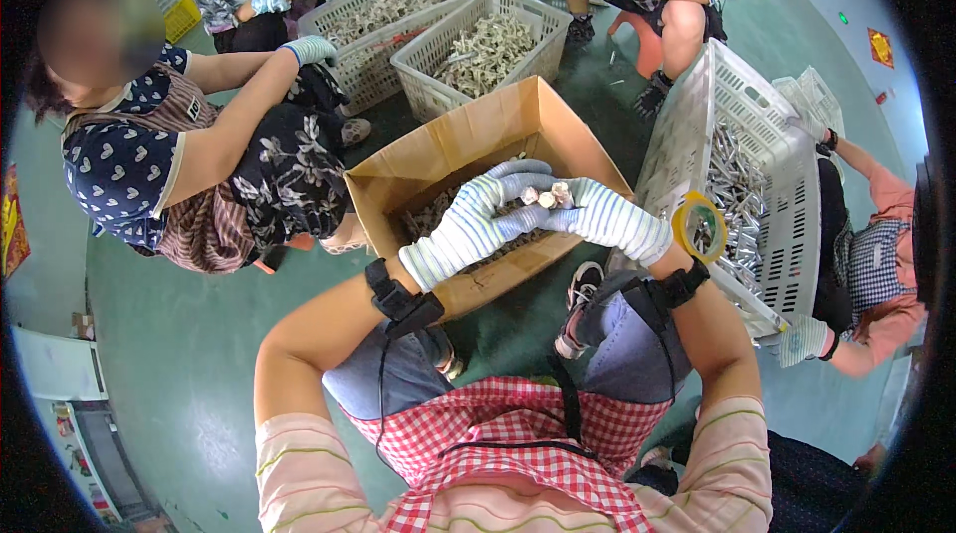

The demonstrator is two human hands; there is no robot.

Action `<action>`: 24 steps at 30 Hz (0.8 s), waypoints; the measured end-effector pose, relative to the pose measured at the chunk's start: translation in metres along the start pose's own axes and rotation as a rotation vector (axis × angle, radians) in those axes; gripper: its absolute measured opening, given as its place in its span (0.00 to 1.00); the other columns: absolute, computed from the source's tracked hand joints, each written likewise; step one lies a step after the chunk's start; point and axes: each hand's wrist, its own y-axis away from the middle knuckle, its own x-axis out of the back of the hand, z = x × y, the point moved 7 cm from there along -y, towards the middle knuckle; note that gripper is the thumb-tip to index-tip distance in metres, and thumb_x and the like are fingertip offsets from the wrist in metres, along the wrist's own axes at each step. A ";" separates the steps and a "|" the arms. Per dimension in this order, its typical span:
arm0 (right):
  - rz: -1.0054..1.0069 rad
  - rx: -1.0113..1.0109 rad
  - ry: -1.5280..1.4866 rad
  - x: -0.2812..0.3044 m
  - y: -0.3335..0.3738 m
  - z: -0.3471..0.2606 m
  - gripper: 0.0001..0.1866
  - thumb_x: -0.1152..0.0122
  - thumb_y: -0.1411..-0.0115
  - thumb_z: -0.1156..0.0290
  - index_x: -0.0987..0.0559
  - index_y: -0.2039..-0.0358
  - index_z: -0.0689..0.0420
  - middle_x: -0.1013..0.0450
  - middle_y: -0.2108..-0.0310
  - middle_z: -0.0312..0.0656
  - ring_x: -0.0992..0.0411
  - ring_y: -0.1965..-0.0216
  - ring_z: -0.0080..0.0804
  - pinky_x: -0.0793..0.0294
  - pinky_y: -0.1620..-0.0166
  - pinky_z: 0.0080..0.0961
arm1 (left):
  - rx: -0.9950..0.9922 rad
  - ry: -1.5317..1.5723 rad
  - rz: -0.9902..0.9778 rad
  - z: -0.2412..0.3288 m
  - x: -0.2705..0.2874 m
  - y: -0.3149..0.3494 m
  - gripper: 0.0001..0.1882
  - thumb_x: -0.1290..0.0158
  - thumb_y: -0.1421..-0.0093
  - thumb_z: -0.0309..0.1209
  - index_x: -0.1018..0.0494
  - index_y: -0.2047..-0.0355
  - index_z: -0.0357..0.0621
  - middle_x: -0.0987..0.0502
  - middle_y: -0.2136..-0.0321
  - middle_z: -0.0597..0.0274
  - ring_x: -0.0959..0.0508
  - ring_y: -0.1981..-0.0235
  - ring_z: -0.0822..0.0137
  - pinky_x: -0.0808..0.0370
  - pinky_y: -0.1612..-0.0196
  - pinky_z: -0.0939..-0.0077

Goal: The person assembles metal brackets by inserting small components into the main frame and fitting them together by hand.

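Observation:
Both my hands wear white gloves with blue-grey stripes and meet over an open cardboard box (453,159). Between them sits a small cluster of whitish, pinkish-ended pieces (546,196), too small to name. My left hand (478,219) curls round the cluster's left side, its fingers closed in. From the right, my right hand (609,219) pinches the same cluster. Grey, knobbly small pieces (423,222) lie in the box below, partly hidden by my hands. A yellow tape roll (700,227) is beside my right wrist, at the edge of a white crate.
On the right a tall white slotted crate (797,204) holds slim silvery pieces; a co-worker's gloved hands touch it. Two more crates (413,70) with grey pieces stand beyond the box. Co-workers sit on the left (129,154) and at the back. My knees flank the box's near side.

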 end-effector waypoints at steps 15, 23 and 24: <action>0.023 -0.121 0.107 0.000 0.003 -0.020 0.20 0.40 0.43 0.59 0.26 0.55 0.59 0.25 0.60 0.39 0.30 0.59 0.26 0.34 0.51 0.25 | 0.165 0.356 0.066 -0.028 -0.003 0.005 0.17 0.49 0.41 0.27 0.31 0.51 0.40 0.28 0.53 0.64 0.30 0.52 0.72 0.36 0.45 0.74; 0.056 -0.104 -0.135 -0.001 0.005 -0.019 0.20 0.41 0.42 0.59 0.26 0.55 0.60 0.26 0.61 0.37 0.31 0.59 0.24 0.34 0.51 0.24 | 0.306 0.469 0.080 -0.035 0.002 0.008 0.13 0.50 0.39 0.30 0.30 0.55 0.38 0.25 0.63 0.67 0.28 0.63 0.76 0.32 0.55 0.79; 0.132 -0.048 -0.156 0.002 0.004 -0.021 0.20 0.41 0.42 0.59 0.26 0.55 0.60 0.26 0.63 0.35 0.31 0.60 0.23 0.33 0.53 0.23 | 0.322 0.474 0.068 -0.035 0.002 0.008 0.13 0.50 0.39 0.31 0.29 0.56 0.38 0.25 0.65 0.67 0.29 0.66 0.77 0.32 0.58 0.81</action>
